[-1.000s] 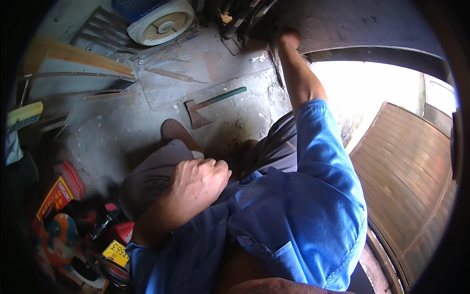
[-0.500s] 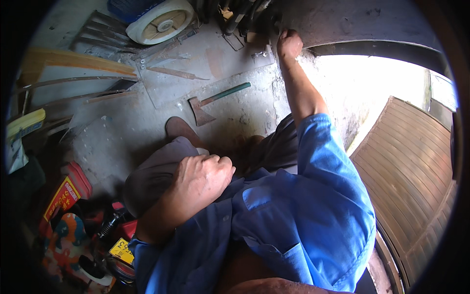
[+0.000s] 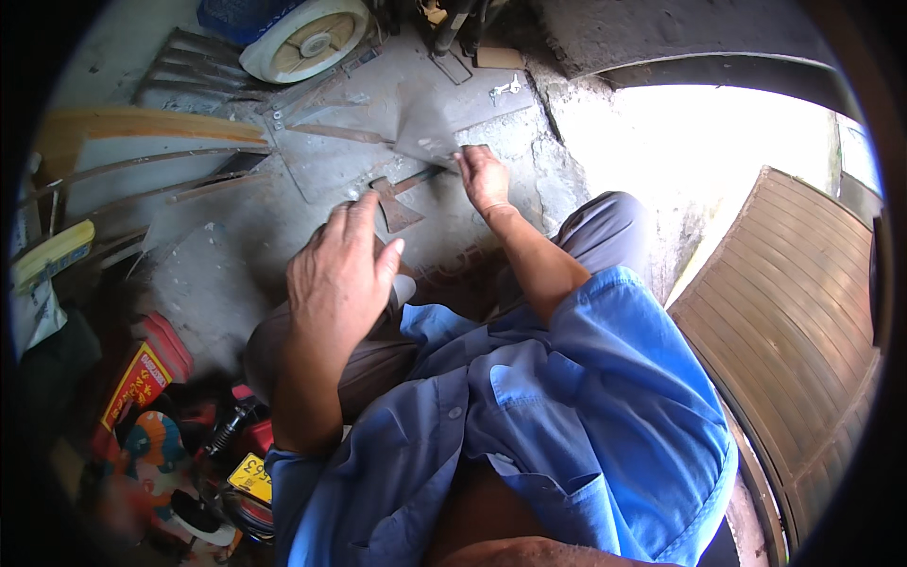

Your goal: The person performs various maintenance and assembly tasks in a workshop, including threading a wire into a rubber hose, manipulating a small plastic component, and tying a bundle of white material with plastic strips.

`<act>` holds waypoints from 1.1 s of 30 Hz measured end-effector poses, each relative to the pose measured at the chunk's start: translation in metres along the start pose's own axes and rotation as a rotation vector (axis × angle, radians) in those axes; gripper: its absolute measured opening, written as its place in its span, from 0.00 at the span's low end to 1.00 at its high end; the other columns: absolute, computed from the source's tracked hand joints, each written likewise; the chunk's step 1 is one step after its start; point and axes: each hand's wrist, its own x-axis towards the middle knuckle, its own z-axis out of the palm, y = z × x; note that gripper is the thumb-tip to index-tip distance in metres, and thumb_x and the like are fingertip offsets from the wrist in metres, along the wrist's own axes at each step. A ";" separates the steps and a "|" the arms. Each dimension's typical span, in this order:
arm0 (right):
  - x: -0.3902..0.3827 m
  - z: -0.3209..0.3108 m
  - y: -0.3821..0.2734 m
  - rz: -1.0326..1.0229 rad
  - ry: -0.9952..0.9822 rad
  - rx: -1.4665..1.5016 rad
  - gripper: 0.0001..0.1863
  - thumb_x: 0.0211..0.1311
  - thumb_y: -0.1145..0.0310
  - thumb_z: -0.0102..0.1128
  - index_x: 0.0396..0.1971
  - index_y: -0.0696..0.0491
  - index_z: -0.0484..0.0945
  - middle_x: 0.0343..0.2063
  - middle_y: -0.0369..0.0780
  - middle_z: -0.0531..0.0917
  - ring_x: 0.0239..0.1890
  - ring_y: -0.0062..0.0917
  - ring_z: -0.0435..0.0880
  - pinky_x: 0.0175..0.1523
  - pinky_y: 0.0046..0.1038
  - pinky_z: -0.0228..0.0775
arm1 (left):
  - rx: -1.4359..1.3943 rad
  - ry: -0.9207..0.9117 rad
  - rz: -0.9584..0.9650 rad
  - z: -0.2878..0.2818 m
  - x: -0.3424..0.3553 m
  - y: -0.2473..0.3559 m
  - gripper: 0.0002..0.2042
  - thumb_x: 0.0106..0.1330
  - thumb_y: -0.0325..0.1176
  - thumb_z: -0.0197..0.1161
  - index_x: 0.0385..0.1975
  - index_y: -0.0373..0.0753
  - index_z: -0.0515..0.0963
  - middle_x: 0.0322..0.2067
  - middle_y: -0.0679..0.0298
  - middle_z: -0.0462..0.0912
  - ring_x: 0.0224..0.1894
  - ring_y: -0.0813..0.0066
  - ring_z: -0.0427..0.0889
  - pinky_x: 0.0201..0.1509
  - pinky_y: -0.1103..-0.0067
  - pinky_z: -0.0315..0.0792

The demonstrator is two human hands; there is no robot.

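Note:
My right hand (image 3: 486, 180) is closed round the near end of a flat grey blade-shaped tool (image 3: 424, 128). Motion blurs this tool, so its exact kind is unclear; its wide part points away from me. Beneath it on the floor lies an axe (image 3: 401, 210) with a rusty head, its handle partly covered by the tool and my right hand. My left hand (image 3: 335, 269) hangs over my left knee, open and holding nothing, fingers stretched toward the axe head. Its fingertips appear beside the axe head in the picture; whether they touch it I cannot tell.
A white-rimmed wheel (image 3: 312, 42) lies at the far left, above a pointed bar (image 3: 340, 132). Keys (image 3: 507, 89) rest near a small block (image 3: 500, 58). Wooden boards (image 3: 142, 128) lean at left. A slatted brown panel (image 3: 775, 340) stands right; a red vehicle (image 3: 170, 350) is lower left.
My right hand has come back from the far right with the grey tool, over the axe. My left hand has risen forward from my lap and opened from a closed shape.

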 end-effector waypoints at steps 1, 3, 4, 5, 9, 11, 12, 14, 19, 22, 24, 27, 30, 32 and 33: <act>0.003 0.001 -0.005 -0.043 -0.065 -0.024 0.11 0.66 0.60 0.63 0.37 0.52 0.80 0.35 0.44 0.83 0.37 0.45 0.83 0.41 0.41 0.76 | 0.022 0.023 -0.010 0.000 0.003 -0.003 0.24 0.64 0.41 0.66 0.58 0.38 0.73 0.44 0.54 0.81 0.43 0.52 0.84 0.44 0.64 0.78; 0.010 -0.001 -0.011 -0.039 -0.086 0.005 0.10 0.66 0.61 0.63 0.36 0.52 0.80 0.35 0.44 0.83 0.37 0.45 0.83 0.41 0.41 0.77 | 0.023 -0.046 -0.029 -0.003 0.004 -0.001 0.25 0.64 0.41 0.66 0.58 0.36 0.73 0.46 0.53 0.81 0.45 0.52 0.83 0.46 0.64 0.77; 0.014 0.001 -0.011 -0.016 -0.037 0.025 0.10 0.66 0.61 0.63 0.36 0.52 0.81 0.35 0.44 0.83 0.37 0.45 0.83 0.41 0.41 0.77 | 0.021 -0.082 -0.042 -0.003 0.004 0.000 0.26 0.64 0.41 0.67 0.58 0.36 0.72 0.46 0.52 0.81 0.45 0.52 0.83 0.46 0.64 0.77; 0.018 0.003 -0.010 0.007 0.012 0.045 0.10 0.65 0.61 0.63 0.37 0.52 0.81 0.35 0.44 0.83 0.37 0.44 0.84 0.41 0.41 0.77 | 0.015 -0.094 -0.024 -0.002 0.004 0.000 0.27 0.64 0.41 0.67 0.60 0.35 0.71 0.48 0.51 0.80 0.46 0.51 0.83 0.47 0.63 0.77; 0.018 -0.013 -0.012 -0.023 0.110 0.068 0.09 0.66 0.61 0.62 0.36 0.50 0.80 0.36 0.42 0.83 0.35 0.44 0.84 0.38 0.41 0.79 | 0.007 -0.047 -0.043 0.006 0.011 -0.002 0.34 0.63 0.43 0.67 0.66 0.34 0.63 0.56 0.48 0.76 0.50 0.48 0.81 0.50 0.62 0.76; 0.014 -0.024 -0.025 -0.100 0.039 0.069 0.09 0.65 0.61 0.63 0.36 0.51 0.81 0.35 0.42 0.83 0.35 0.43 0.84 0.38 0.40 0.79 | 0.013 0.039 -0.104 0.011 0.021 -0.009 0.38 0.63 0.43 0.68 0.69 0.33 0.59 0.60 0.46 0.73 0.55 0.46 0.78 0.54 0.62 0.75; 0.012 -0.030 -0.035 -0.184 0.026 0.126 0.09 0.65 0.61 0.63 0.36 0.52 0.81 0.35 0.42 0.83 0.35 0.42 0.84 0.38 0.39 0.79 | 0.016 0.093 -0.143 0.011 0.027 -0.019 0.39 0.63 0.44 0.68 0.70 0.33 0.58 0.61 0.46 0.71 0.58 0.45 0.77 0.56 0.62 0.74; 0.008 -0.041 -0.063 -0.315 -0.002 0.243 0.11 0.66 0.62 0.63 0.36 0.54 0.81 0.34 0.42 0.83 0.35 0.41 0.84 0.39 0.39 0.79 | -0.044 0.155 -0.268 0.001 0.044 -0.022 0.44 0.58 0.46 0.73 0.70 0.33 0.57 0.63 0.45 0.70 0.64 0.46 0.72 0.62 0.63 0.71; 0.000 -0.072 -0.124 -0.481 -0.040 0.419 0.10 0.65 0.63 0.63 0.37 0.53 0.80 0.33 0.43 0.82 0.33 0.39 0.84 0.36 0.36 0.80 | -0.334 0.209 -0.218 -0.001 0.052 -0.036 0.48 0.46 0.50 0.81 0.65 0.32 0.65 0.53 0.51 0.79 0.55 0.54 0.80 0.58 0.68 0.73; 0.005 -0.083 -0.131 -0.473 -0.055 0.354 0.09 0.65 0.63 0.63 0.37 0.53 0.79 0.32 0.42 0.80 0.29 0.39 0.84 0.32 0.37 0.79 | -0.396 0.296 -0.289 0.004 0.052 -0.036 0.45 0.44 0.49 0.82 0.61 0.32 0.68 0.49 0.55 0.81 0.51 0.59 0.81 0.55 0.70 0.74; 0.008 -0.089 -0.135 -0.463 -0.062 0.281 0.09 0.64 0.63 0.63 0.37 0.53 0.78 0.31 0.42 0.79 0.27 0.39 0.83 0.30 0.38 0.78 | -0.376 0.456 -0.224 0.005 0.054 -0.039 0.43 0.44 0.48 0.83 0.59 0.33 0.70 0.46 0.58 0.81 0.49 0.65 0.82 0.53 0.73 0.75; 0.011 -0.091 -0.139 -0.456 -0.054 0.188 0.09 0.64 0.63 0.63 0.36 0.52 0.77 0.30 0.41 0.79 0.26 0.39 0.83 0.29 0.39 0.78 | -0.845 0.543 -0.102 0.005 0.058 -0.021 0.34 0.49 0.42 0.82 0.53 0.34 0.72 0.40 0.63 0.79 0.41 0.73 0.80 0.45 0.78 0.76; 0.012 -0.086 -0.140 -0.471 -0.075 0.201 0.10 0.64 0.62 0.64 0.36 0.52 0.78 0.30 0.42 0.80 0.27 0.39 0.84 0.30 0.38 0.78 | -0.715 0.539 -0.213 0.012 0.058 -0.027 0.23 0.56 0.34 0.77 0.45 0.35 0.71 0.36 0.65 0.77 0.35 0.79 0.77 0.39 0.82 0.73; 0.012 -0.078 -0.137 -0.511 -0.115 0.247 0.12 0.63 0.60 0.65 0.37 0.52 0.79 0.31 0.43 0.82 0.29 0.39 0.85 0.30 0.37 0.79 | -0.742 0.556 -0.181 0.011 0.057 -0.029 0.19 0.58 0.31 0.74 0.41 0.36 0.70 0.35 0.64 0.77 0.33 0.79 0.76 0.37 0.81 0.73; 0.016 -0.077 -0.135 -0.547 -0.158 0.302 0.14 0.62 0.58 0.66 0.39 0.53 0.80 0.32 0.43 0.83 0.30 0.38 0.85 0.30 0.36 0.79 | -0.758 0.568 -0.167 0.010 0.057 -0.030 0.17 0.59 0.29 0.72 0.38 0.36 0.69 0.35 0.64 0.77 0.32 0.80 0.75 0.36 0.81 0.73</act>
